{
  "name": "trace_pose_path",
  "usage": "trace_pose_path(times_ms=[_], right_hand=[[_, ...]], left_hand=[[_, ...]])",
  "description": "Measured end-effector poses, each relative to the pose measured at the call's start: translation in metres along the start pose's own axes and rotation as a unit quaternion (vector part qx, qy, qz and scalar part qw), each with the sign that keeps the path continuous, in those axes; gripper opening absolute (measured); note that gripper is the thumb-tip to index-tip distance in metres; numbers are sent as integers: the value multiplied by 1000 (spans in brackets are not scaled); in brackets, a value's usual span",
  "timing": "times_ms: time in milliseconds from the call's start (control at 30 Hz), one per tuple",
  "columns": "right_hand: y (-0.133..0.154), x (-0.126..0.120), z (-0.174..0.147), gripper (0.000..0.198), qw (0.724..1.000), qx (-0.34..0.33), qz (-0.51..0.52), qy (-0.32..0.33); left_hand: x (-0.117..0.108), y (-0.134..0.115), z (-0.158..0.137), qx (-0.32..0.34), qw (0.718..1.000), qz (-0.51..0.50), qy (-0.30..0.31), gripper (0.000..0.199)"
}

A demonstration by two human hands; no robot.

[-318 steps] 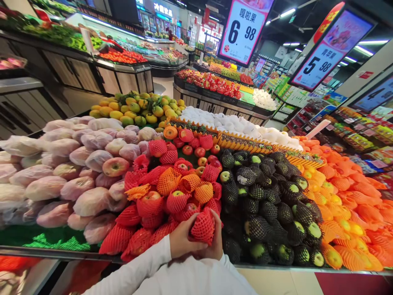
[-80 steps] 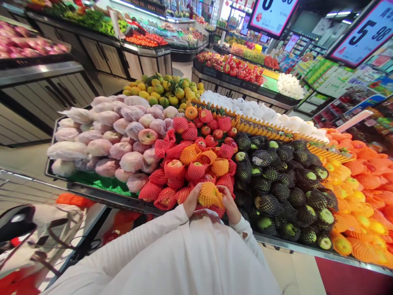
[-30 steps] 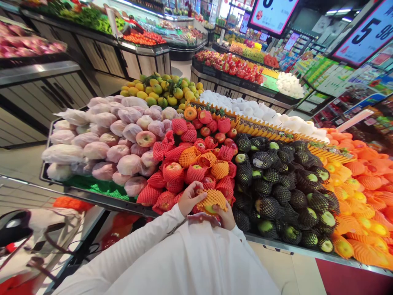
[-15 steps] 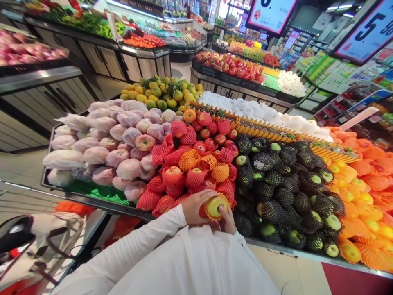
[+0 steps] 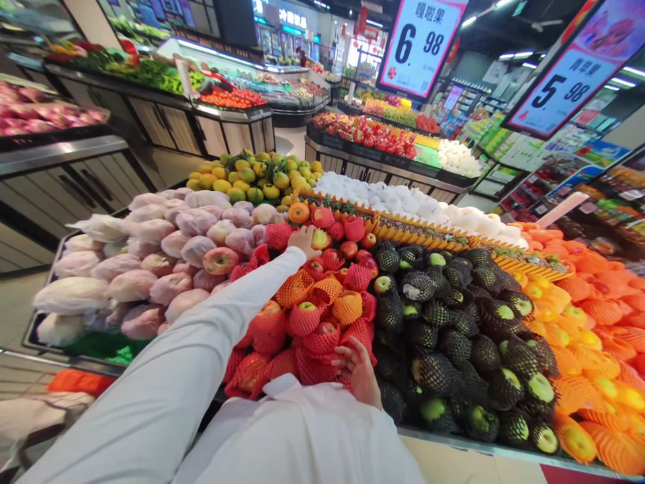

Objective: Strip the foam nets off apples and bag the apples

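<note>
My left hand (image 5: 302,240) reaches far over the pile, its fingers closed around the side of a yellow-green apple (image 5: 319,238) among the red-netted apples. Whether the apple rests on the pile or is just above it, I cannot tell. Close to my body, my right hand (image 5: 361,371) hovers over the near edge of the apples, fingers loosely bent and apart, holding nothing. Red foam-netted apples (image 5: 307,317) lie below and between both hands. Several wear orange nets (image 5: 347,307), and some red apples (image 5: 349,249) show bare.
Wrapped pinkish fruit (image 5: 134,286) is heaped on the left, green fruit in black nets (image 5: 438,336) on the right, orange-netted fruit (image 5: 579,430) beyond. Yellow-green citrus (image 5: 252,176) and white-netted fruit (image 5: 373,195) lie behind. Price screens (image 5: 423,47) hang above.
My left hand has carried the apple from in front of my body forward to the far part of the pile. My right hand has let go of it and stayed near me, its fingers opening.
</note>
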State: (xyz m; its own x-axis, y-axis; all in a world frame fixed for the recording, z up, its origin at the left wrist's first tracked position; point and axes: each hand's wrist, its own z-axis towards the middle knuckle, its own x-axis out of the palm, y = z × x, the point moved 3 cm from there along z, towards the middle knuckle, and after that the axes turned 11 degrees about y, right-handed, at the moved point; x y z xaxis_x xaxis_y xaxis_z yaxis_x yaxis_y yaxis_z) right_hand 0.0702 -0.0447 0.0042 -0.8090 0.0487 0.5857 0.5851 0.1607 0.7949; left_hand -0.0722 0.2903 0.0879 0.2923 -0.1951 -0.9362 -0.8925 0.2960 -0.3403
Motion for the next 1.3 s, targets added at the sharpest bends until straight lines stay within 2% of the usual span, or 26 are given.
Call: trace_pose_path(times_ms=[133,233,333,433,533,633,700,800,933,1067,1167,1233,1300], right_hand=[[6,-10,-1,64,998,-26,-12,-53],[9,-16,-1,60,994,-45,-29,-95],[6,-18,0,58,992,-56,-31,-107],[1,-18,2,55,993,-63,-33,-98],[-4,-18,2,52,993,-72,-32,-88],[-6,-19,2,56,993,-69,-40,-91],[-5,-19,1,59,992,-67,-51,-98],[-2,-19,0,58,990,-65,-64,-107],[-1,-16,1,55,990,-70,-74,-95],[-2,-12,1,53,994,-67,-56,-68],[-1,-9,3,52,994,-71,-44,-64],[1,-6,5,52,995,-72,-42,-62],[2,-3,7,51,996,-68,-40,-51]], left_hand=[[18,-7,20,20,998,34,50,65],[27,-28,27,50,996,46,58,68],[42,-59,27,160,982,56,85,74],[68,-83,21,256,953,68,148,64],[92,-91,21,264,942,82,190,56],[103,-88,26,246,942,87,212,49],[103,-84,29,243,942,87,216,49],[96,-77,28,248,947,84,189,60],[78,-71,19,227,968,62,92,69],[53,-67,11,158,987,20,-7,69],[40,-73,3,144,985,-74,-56,69],[39,-82,-3,161,973,-161,-47,63],[47,-97,-8,188,958,-217,13,51]])
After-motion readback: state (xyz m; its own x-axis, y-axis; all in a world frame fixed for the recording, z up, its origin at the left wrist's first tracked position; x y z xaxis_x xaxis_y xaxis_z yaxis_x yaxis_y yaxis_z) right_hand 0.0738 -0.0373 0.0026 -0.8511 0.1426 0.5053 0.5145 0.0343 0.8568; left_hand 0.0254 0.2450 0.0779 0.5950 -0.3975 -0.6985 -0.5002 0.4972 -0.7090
